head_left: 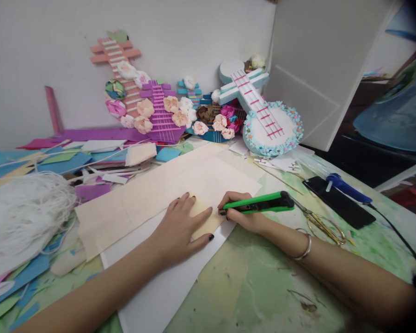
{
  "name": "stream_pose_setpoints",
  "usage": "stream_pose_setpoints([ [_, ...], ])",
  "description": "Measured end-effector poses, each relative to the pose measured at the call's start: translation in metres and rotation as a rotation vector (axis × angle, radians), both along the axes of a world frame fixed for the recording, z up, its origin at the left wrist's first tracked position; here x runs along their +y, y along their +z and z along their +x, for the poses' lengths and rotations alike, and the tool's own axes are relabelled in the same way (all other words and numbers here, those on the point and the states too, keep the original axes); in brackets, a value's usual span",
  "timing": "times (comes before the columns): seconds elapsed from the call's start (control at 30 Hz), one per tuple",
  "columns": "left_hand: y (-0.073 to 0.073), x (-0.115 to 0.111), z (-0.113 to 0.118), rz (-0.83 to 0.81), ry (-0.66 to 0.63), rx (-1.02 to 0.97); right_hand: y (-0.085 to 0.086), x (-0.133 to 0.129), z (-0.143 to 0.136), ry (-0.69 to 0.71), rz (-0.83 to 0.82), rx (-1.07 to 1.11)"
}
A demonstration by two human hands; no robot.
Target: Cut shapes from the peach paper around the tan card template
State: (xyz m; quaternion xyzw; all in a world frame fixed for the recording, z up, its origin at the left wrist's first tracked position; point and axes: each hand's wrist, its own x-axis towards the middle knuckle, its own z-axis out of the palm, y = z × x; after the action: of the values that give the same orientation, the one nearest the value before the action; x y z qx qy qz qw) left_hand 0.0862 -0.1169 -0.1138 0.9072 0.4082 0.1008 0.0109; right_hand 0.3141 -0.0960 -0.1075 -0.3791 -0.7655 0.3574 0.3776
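Note:
My left hand [180, 226] lies flat with fingers spread, pressing on a small pale yellow sheet [201, 213]. Beneath that sheet is a larger white sheet [159, 296], set at a slant on the table. My right hand [244, 215] grips a green utility knife [260, 203], its front end pointing left at the yellow sheet's right edge. Whether the blade touches the paper I cannot tell. A wide cream sheet [114, 212] spreads behind both hands. Gold-handled scissors [322, 225] rest to the right, close to my right forearm.
A heap of white string [24, 212] and coloured paper scraps [69, 162] covers the left side. Paper-flowered instrument models [161, 111] lean on the wall, beside a light-blue banjo-shaped one [272, 127]. At right lie a black phone-like slab [339, 203] and a corded blue glue gun [348, 187].

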Motion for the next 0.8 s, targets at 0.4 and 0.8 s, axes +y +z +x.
stream_pose_setpoints([
  [0.4,0.0004,-0.0002,0.0000,-0.011,0.004,0.001,-0.0001,0.0009,0.0002,0.020,0.009,0.004],
  [0.8,0.0012,-0.0002,0.0002,0.002,0.003,0.019,0.0001,0.0003,0.0009,0.036,-0.006,0.071],
])
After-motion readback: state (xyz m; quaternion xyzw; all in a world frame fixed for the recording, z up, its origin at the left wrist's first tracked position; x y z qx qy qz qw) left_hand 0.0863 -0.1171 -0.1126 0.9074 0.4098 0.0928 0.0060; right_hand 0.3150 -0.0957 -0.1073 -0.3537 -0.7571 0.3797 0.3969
